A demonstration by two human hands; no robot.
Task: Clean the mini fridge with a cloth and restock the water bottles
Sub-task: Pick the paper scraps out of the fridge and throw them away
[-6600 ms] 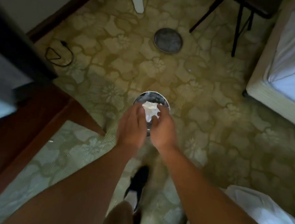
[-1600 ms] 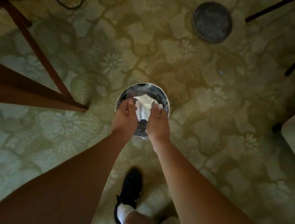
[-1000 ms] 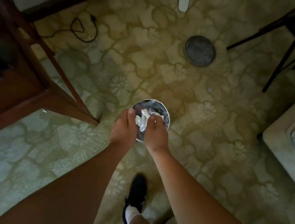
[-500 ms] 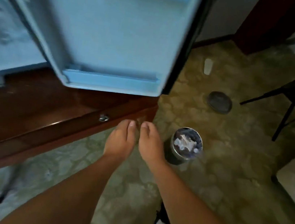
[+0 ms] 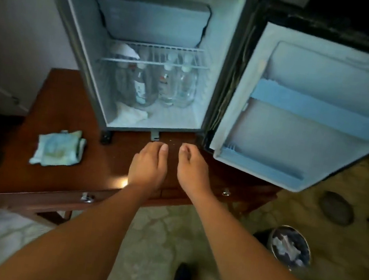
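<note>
Loosely slack, empty: left grip (image 5: pixel 149 165), right grip (image 5: pixel 194 170).

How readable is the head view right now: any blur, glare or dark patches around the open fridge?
Head view: the mini fridge interior is brightest, its water bottles visible through slight motion blur. Head view: a small glare spot on the wooden table near the left hand. Head view: top right corner and left edge nearly black. Head view: wide-angle lens bows the fridge door.
</note>
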